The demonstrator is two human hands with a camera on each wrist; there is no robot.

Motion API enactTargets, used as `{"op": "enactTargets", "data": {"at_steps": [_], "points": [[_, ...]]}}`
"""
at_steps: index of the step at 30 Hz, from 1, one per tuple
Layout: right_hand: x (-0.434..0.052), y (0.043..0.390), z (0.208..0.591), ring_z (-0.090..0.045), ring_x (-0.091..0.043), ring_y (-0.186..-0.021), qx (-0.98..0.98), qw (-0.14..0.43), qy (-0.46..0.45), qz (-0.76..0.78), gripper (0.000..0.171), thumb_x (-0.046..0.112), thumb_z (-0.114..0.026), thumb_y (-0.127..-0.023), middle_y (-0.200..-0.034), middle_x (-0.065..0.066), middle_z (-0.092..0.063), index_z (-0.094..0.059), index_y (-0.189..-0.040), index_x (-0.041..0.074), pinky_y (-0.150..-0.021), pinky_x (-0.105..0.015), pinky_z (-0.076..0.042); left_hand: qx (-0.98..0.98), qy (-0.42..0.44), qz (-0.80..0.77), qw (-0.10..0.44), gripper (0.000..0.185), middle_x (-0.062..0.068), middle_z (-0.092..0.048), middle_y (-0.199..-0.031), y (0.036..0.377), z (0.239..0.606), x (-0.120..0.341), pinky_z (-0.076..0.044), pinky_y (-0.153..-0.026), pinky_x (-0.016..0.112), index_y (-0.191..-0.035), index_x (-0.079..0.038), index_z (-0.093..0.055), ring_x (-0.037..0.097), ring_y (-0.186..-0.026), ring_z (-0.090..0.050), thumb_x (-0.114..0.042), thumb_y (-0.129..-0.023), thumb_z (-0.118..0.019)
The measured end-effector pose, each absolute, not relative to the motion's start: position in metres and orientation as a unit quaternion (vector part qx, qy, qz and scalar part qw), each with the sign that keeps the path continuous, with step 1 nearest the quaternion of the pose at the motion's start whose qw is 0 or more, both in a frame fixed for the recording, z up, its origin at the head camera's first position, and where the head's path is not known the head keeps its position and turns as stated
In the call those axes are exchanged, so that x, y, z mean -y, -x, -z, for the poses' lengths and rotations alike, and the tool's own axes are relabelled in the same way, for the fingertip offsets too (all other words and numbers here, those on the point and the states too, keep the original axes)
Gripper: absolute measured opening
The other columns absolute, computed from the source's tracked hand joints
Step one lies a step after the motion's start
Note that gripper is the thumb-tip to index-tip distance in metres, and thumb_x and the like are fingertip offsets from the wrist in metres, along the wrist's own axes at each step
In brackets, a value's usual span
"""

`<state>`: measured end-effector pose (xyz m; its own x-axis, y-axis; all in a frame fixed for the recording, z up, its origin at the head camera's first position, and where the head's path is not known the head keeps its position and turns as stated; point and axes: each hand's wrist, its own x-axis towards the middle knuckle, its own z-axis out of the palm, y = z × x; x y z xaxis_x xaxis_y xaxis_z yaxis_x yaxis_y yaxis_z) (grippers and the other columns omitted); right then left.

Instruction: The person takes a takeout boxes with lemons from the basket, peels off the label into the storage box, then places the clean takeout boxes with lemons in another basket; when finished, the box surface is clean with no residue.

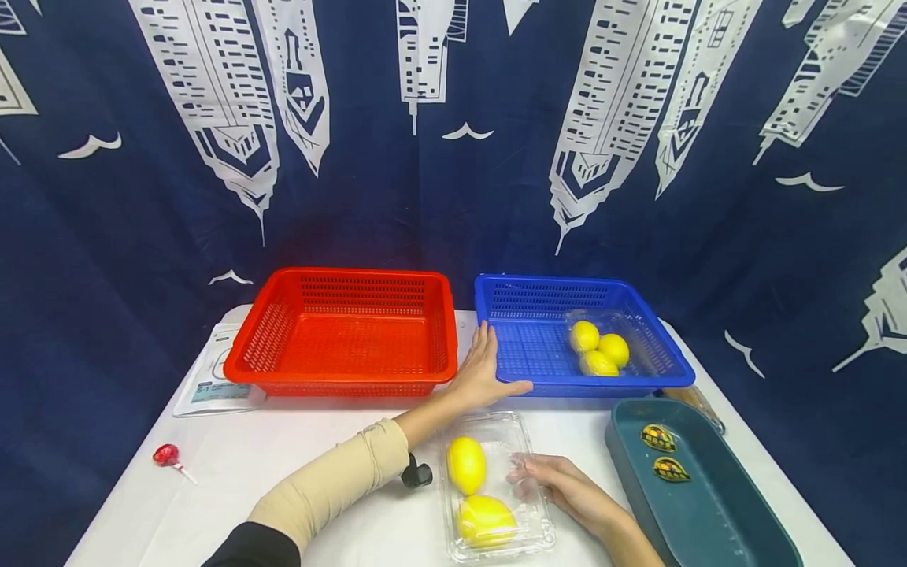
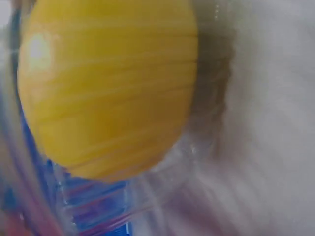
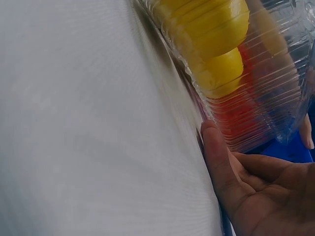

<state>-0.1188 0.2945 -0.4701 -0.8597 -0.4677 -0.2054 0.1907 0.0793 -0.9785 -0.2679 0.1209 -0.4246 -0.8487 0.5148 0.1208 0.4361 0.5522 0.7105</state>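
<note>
A clear plastic box point(image 1: 520, 516) with two lemons point(image 1: 466, 465) inside lies at the front middle of the white table. My right hand point(image 1: 567, 488) holds its right side; the fingertips show blurred through the plastic. In the right wrist view, the thumb point(image 3: 215, 147) lies along the box's lower edge and the other fingers bend behind it. My left hand point(image 1: 483, 374) reaches past the box with fingers spread, overlapping the near left corner of the blue basket point(image 1: 524, 339), and holds nothing. One lemon point(image 2: 108, 88) fills much of the blurred left wrist view.
Lemons point(image 1: 598, 364) in another clear box sit in the blue basket. A red basket point(image 1: 340, 390) stands to its left, partly over a white packet point(image 1: 220, 386). At right, a teal tray point(image 1: 716, 488) holds two small dark packets point(image 1: 669, 469). A red lollipop point(image 1: 166, 454) lies at left.
</note>
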Motion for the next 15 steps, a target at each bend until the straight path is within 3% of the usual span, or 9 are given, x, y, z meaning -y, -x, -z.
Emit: {"op": "enactTargets", "data": {"at_steps": [6, 15], "points": [[-0.295, 0.119, 0.470, -0.064, -0.008, -0.098, -0.693, 0.242, 0.100, 0.672, 0.059, 0.026, -0.038, -0.105, -0.114, 0.007, -0.070, -0.033, -0.138, -0.023, -0.095, -0.016, -0.045, -0.867, -0.250, -0.429, 0.046, 0.118, 0.013, 0.011, -0.165, 0.269, 0.432, -0.121, -0.013, -0.125, 0.045, -0.155, 0.000, -0.002, 0.027, -0.153, 0.007, -0.059, -0.079, -0.070], [-0.295, 0.119, 0.472, -0.065, -0.008, -0.097, -0.689, 0.239, 0.105, 0.676, 0.055, 0.025, -0.037, -0.105, -0.117, 0.006, -0.068, -0.039, -0.135, -0.021, -0.095, -0.015, -0.044, -0.846, -0.217, -0.486, 0.021, 0.120, 0.010, 0.006, -0.166, 0.269, 0.441, -0.128, -0.028, -0.120, 0.049, -0.156, -0.002, -0.004, 0.034, -0.149, -0.022, -0.056, -0.076, -0.075]]}}
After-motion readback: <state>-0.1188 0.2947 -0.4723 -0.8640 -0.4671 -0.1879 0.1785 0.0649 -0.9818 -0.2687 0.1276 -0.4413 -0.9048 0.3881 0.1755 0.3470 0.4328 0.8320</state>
